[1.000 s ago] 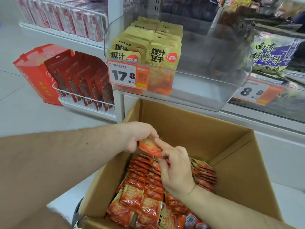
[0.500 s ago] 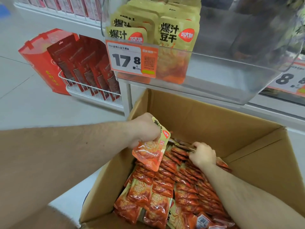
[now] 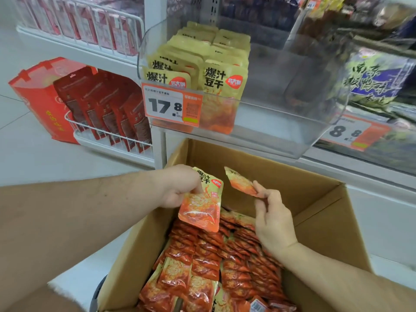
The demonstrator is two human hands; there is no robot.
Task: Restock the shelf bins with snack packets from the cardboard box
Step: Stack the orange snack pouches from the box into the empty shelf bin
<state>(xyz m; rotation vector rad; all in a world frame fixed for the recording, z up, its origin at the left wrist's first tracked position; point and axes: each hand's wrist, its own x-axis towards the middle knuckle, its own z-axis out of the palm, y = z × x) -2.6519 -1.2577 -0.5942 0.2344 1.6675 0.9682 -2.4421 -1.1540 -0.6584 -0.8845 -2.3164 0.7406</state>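
Hands both lifted above the cardboard box (image 3: 319, 221) now: left hand (image 3: 180, 188) pinching one snack packet (image 3: 201, 204) by its top, as half a second ago; right hand (image 3: 273, 219), then down among the packed rows (image 3: 225, 255), now raised, pinching a second packet (image 3: 239, 182) by a corner. Clear shelf bin (image 3: 258, 122) above, half filled. Neighbouring bin's goods blurred, cut off at right.

Both bare forearms are stretched forward, the left from the lower left, the right from the lower right. A packet is pinched by the left hand (image 3: 177, 188). Another is pinched at the raised right hand's (image 3: 273, 219) fingertips (image 3: 258, 188).
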